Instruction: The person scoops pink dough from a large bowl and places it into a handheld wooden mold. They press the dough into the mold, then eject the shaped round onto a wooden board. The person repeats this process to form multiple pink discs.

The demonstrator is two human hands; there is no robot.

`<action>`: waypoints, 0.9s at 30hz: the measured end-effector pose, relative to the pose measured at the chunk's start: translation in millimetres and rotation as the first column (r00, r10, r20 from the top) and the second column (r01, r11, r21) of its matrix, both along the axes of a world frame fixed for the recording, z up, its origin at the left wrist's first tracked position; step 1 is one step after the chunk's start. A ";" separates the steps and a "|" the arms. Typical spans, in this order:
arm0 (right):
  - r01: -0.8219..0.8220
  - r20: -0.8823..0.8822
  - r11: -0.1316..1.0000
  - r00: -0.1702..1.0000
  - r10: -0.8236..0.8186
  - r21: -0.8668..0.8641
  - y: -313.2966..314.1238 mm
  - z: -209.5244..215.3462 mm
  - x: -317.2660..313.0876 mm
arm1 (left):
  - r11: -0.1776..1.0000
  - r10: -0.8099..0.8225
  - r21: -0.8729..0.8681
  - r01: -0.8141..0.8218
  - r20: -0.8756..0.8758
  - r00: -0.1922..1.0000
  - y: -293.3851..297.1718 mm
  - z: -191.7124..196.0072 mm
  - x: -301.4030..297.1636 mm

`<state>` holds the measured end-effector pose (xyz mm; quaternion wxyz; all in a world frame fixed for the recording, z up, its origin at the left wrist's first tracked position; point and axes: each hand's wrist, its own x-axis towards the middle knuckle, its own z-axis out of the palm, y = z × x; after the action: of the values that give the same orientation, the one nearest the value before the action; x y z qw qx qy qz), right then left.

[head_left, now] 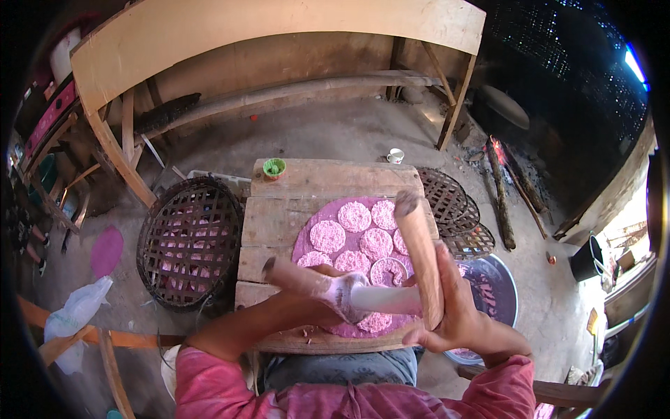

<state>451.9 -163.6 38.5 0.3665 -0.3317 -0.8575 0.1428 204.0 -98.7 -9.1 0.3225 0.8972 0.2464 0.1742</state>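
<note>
A wooden hand press with a white tube (384, 299) lies across my view above a low plank table (279, 209). My left hand (318, 306) is closed about the press's left handle (296, 278), most of its fingers hidden. On the right-hand handle (422, 269), my right hand (455, 302) bears with its palm, thumb below and fingers straighter along the wood. Beneath lies a round purple-pink mat (307, 237) with several discs of pink noodle strands (354, 216). Close under the tube is a ring (389, 272) partly filled with pink strands.
A woven basket (192, 241) stands left of the table; woven trays (453, 209) and a basin (499, 279) stand right. On the table's far corner is a small green bowl (273, 168). Beyond are a cup (396, 156), a bench (279, 24) and burning logs (497, 181).
</note>
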 end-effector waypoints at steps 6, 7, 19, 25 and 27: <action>-0.132 0.106 0.990 0.985 0.136 -0.043 -7.9 -4.1 -16.9 | 0.926 -0.321 -0.170 0.337 0.115 0.940 -16.5 -26.1 23.1; -0.112 0.112 0.990 0.986 0.120 -0.082 -10.7 -7.1 -16.7 | 0.913 -0.348 -0.162 0.376 0.174 0.921 -18.4 -31.5 27.4; -0.679 -0.670 0.018 0.718 -0.189 -0.734 -58.3 -73.5 61.3 | 0.726 -0.270 -0.527 0.443 0.375 0.887 14.6 8.4 33.1; -0.679 -0.650 -0.049 0.719 -0.244 -0.733 -45.3 -66.5 93.0 | 0.262 0.363 -0.432 0.863 0.873 0.326 78.2 34.9 112.2; -0.593 -0.566 0.003 0.767 -0.304 -0.805 -25.6 -50.7 109.4 | 0.220 0.365 -0.384 0.897 0.885 0.289 110.6 24.2 134.2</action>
<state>561.3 -189.2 -12.2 0.2598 -0.3203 -0.3616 0.8361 338.2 11.9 15.1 0.8741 0.2779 -0.1518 0.3684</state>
